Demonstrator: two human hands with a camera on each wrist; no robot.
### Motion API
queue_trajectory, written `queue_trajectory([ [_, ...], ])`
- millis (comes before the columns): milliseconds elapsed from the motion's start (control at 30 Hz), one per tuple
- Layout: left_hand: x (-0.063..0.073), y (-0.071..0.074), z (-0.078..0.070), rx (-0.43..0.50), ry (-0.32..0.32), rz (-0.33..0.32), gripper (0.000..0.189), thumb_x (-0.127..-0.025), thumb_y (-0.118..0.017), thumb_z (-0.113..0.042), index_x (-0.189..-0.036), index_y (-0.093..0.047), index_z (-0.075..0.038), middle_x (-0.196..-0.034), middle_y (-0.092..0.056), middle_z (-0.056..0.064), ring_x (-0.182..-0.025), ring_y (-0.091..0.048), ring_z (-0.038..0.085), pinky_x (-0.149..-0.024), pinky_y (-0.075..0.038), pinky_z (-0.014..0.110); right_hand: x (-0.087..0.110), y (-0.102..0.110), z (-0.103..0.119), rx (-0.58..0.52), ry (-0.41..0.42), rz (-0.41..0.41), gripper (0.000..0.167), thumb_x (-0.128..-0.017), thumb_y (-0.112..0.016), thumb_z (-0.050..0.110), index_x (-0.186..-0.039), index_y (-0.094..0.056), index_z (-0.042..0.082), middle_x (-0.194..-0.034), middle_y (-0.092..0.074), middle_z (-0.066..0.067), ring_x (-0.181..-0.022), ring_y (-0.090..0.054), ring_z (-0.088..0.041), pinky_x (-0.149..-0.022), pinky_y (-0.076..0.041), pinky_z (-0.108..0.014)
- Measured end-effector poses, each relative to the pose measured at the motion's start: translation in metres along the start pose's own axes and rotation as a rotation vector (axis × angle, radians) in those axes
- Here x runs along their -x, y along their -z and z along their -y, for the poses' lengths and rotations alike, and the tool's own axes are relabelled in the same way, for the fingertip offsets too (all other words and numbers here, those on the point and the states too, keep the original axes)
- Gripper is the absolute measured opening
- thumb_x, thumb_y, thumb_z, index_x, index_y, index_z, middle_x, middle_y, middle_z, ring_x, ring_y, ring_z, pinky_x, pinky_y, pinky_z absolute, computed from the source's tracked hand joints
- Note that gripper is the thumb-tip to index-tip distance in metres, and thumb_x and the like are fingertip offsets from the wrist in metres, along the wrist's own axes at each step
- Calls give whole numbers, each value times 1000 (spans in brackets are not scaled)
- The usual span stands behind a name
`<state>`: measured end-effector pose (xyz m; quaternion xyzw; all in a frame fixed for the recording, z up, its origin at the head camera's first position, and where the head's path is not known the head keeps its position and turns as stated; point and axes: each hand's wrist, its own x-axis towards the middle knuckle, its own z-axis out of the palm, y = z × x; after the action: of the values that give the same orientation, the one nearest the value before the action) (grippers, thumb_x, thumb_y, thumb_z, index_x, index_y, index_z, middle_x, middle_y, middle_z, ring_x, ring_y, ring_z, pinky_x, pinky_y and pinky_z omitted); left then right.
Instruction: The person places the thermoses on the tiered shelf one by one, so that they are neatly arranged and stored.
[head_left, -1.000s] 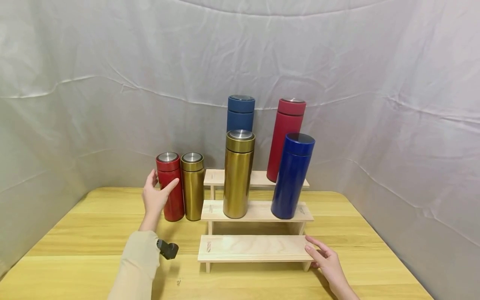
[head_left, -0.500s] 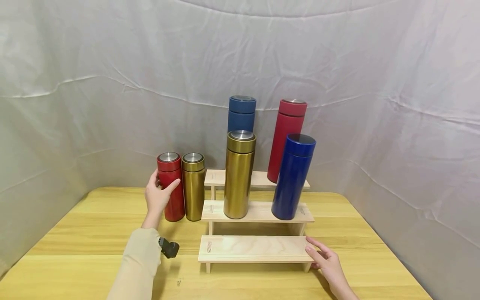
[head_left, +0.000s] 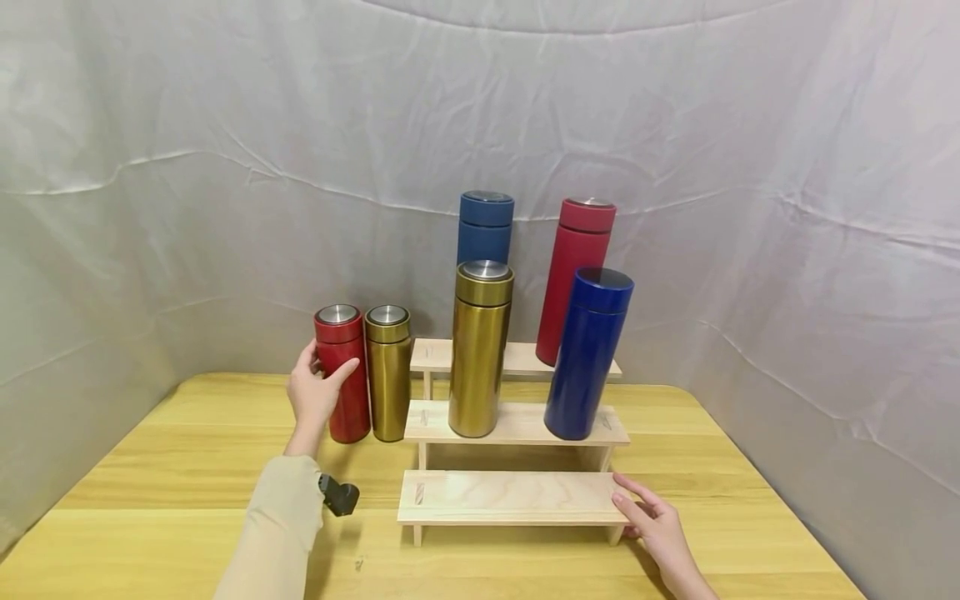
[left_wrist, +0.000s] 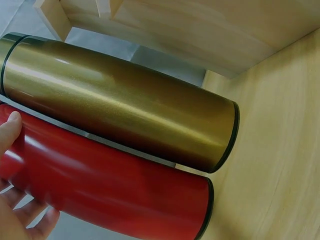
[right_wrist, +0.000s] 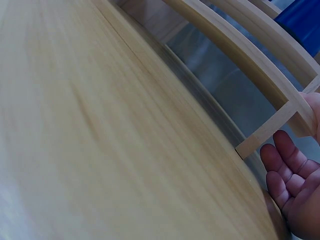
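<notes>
On the table's left side stands a red thermos point(head_left: 347, 392), upright. My left hand point(head_left: 312, 395) grips it from the left, thumb across its front and fingers round the far side; in the left wrist view, the thumb point(left_wrist: 10, 129) lies on the red wall. A shorter gold thermos point(head_left: 390, 387) stands right beside it. My right hand point(head_left: 654, 525) holds the right end of the lowest step of a three-step wooden stand point(head_left: 517, 497), thumb on top. In the right wrist view, its other fingers point(right_wrist: 281, 172) are curled below the board, by the stand's leg.
A tall gold thermos point(head_left: 477, 367) and a glossy blue thermos point(head_left: 583, 367) stand on the middle step. Behind them, on the top step, are a matte blue thermos point(head_left: 486, 229) and a dark red thermos point(head_left: 570, 275). Grey cloth point(head_left: 225, 208) hangs round the wooden table point(head_left: 150, 500).
My left hand has shifted very slightly against the red thermos. The right hand keeps its place on the stand. The whole view has drifted a few pixels.
</notes>
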<state>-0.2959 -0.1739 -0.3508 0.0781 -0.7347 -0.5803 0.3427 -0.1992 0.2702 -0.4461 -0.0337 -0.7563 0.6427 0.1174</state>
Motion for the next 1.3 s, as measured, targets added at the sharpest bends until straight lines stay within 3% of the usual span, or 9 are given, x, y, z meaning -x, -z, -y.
queue_trajectory([
  [300, 1, -1, 0, -40, -14, -39, 70, -71, -76, -22, -129, -43, 0, -121, -51, 21, -105, -49, 34, -89, -39, 44, 1, 1, 0, -6, 4, 8, 39, -83, -63, 12, -118, -55, -4, -85, -64, 9, -62, -55, -7, -51, -46, -21],
  [600, 2, 0, 1, -117, -74, 0, 79, -71, -76, -21, -132, -35, 7, -119, -42, 24, -105, -45, 37, -90, -38, 45, 0, 1, 0, 0, 2, 0, 39, -83, -64, 12, -117, -55, -4, -86, -64, 10, -63, -55, -7, -51, -46, -22],
  [800, 6, 0, 2, -93, -96, -12, 67, -68, -78, -21, -122, -48, 3, -113, -44, 19, -102, -44, 32, -86, -40, 42, 0, 1, 1, -3, 3, 3, 41, -83, -64, 12, -118, -53, -5, -87, -64, 11, -63, -55, -7, -51, -46, -22],
  [1067, 11, 2, 6, 27, -86, -9, 63, -68, -78, -15, -122, -48, -2, -110, -53, 16, -99, -48, 28, -81, -42, 41, 0, 0, 0, -16, 16, 6, 39, -83, -63, 10, -117, -55, -5, -82, -65, 4, -59, -54, -8, -50, -45, -21],
  [1300, 17, 2, 5, 39, -129, -27, 58, -69, -77, -14, -120, -51, -2, -105, -56, 14, -93, -50, 24, -76, -43, 36, 1, -1, 1, -16, 23, 1, 36, -83, -63, 10, -116, -56, -4, -81, -65, 3, -59, -54, -8, -50, -44, -20],
])
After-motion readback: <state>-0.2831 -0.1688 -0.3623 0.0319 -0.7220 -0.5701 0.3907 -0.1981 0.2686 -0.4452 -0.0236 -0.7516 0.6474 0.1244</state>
